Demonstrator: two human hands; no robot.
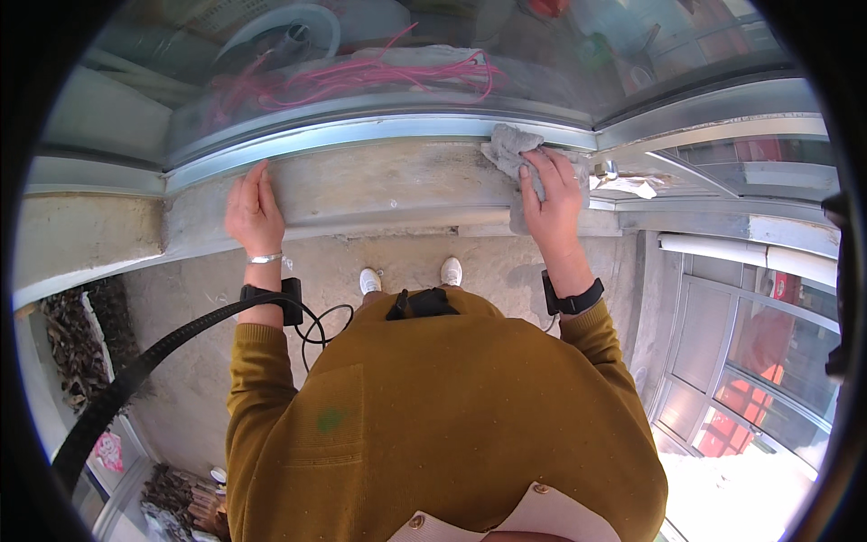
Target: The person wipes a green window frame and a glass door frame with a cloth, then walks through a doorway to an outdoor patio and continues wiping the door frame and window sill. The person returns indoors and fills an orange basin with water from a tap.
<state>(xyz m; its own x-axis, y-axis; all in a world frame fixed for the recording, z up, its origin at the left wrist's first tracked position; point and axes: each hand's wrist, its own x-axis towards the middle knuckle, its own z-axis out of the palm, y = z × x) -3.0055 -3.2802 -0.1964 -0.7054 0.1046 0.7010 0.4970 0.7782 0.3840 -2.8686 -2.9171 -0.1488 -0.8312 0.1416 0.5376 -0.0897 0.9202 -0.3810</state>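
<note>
A grey cloth [511,146] lies bunched at the right end of a stained window sill [386,173], close to the metal window frame [379,127]. On it rests my right hand [552,193], fingers bent over the folds. My left hand [256,210] is at the left part of the sill, fingertips near the frame, with no object seen in it; its fingers are close together. Behind the window glass lies a tangle of pink string [379,74].
A metal latch [607,169] and torn white paper [640,186] are just right of the cloth. A black cable [203,324] runs past my left forearm. Dry leaves [74,345] lie at the far left. A glazed metal-framed door [731,352] stands at the right.
</note>
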